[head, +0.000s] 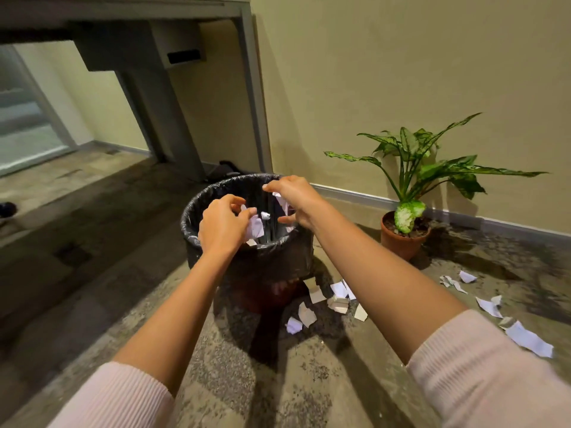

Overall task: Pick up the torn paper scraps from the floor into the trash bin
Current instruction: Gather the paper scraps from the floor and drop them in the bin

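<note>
My left hand (pixel 221 225) hangs over the near-left rim of the trash bin (pixel 253 257), fingers curled and pinching a white scrap (pixel 255 227) just inside the opening. A small crumpled piece (pixel 265 215) hangs in the air over the middle of the bin. Over the far-right rim, my right hand (pixel 298 197) has its fingers spread and relaxed. Another torn piece (pixel 282 201) shows under its palm, and I cannot tell whether it touches the hand or is falling.

The risk I see is at the rim. The pinched scrap sits close to the near edge, so letting go from here could drop it onto the liner's lip or outside the bin. Light paper also drifts, so a quick release could send it wide.

On the floor just right of the bin lies a cluster of scraps (pixel 338 299). Past the potted plant (pixel 404 239), more scraps (pixel 528 339) trail away near my right sleeve, so plenty remains.
</note>
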{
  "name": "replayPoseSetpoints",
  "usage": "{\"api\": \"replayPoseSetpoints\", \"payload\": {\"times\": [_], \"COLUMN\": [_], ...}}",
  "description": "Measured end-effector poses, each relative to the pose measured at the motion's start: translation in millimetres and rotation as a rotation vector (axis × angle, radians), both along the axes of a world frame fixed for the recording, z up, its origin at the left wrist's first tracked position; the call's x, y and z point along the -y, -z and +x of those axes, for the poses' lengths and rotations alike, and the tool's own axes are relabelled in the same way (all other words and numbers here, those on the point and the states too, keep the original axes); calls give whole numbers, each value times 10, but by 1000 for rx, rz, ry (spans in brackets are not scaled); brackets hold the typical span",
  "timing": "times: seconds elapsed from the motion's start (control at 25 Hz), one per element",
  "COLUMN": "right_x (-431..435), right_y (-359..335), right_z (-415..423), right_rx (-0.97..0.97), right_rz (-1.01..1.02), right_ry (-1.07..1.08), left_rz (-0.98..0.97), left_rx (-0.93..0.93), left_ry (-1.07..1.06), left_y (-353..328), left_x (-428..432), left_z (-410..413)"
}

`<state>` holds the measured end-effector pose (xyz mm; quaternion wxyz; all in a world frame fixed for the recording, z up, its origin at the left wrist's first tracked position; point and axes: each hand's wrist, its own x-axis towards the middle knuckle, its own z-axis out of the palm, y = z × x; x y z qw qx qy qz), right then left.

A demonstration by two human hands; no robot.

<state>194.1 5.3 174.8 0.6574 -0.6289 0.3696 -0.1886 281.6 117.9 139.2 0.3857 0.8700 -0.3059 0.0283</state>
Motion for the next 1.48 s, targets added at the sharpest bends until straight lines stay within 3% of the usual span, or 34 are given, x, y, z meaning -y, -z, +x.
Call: {"api": "replayPoseSetpoints", "payload": {"times": [0.12,0.24,0.36,0.44,0.6,0.68,0.8,0.92,1.08,1.2,1.48], "right_x": [-13,41,133,216,328,362,362,319,251,259,642], "right_y": [-137,-124,87,279,844,1172,1636,2011,2263,2398,2578], "right_z": [2,14,-157,-384,-912,-1140,-1357,-1454,-1492,-1442,-1089], "right_rx": [-9,135,223,211,68,-71,-304,-492,-684,-818,-831], "right_rz": [-16,-92,-200,-248,-255,-274,-289,-415,-622,-908,-1229], "right_ry": [-66,66,287,386,411,366,194,19,-232,-433,-424], "left_rz": [3,-117,-344,-358,-178,80,624,873,950,892,650], "left_rx": [5,70,213,297,202,42,-218,-295,-294,-299,-344], "left_ry": [8,17,212,370,494,465,404,339,309,330,455], "left_y": [26,-36,-1,105,716,1122,1570,1812,2034,2112,2213], "left_x": [-44,-24,28,65,79,45,-34,-81,-61,-4,454], "left_z": [135,-4,-392,-727,-1146,-1224,-1226,-1195,-1124,-981,-692]}}
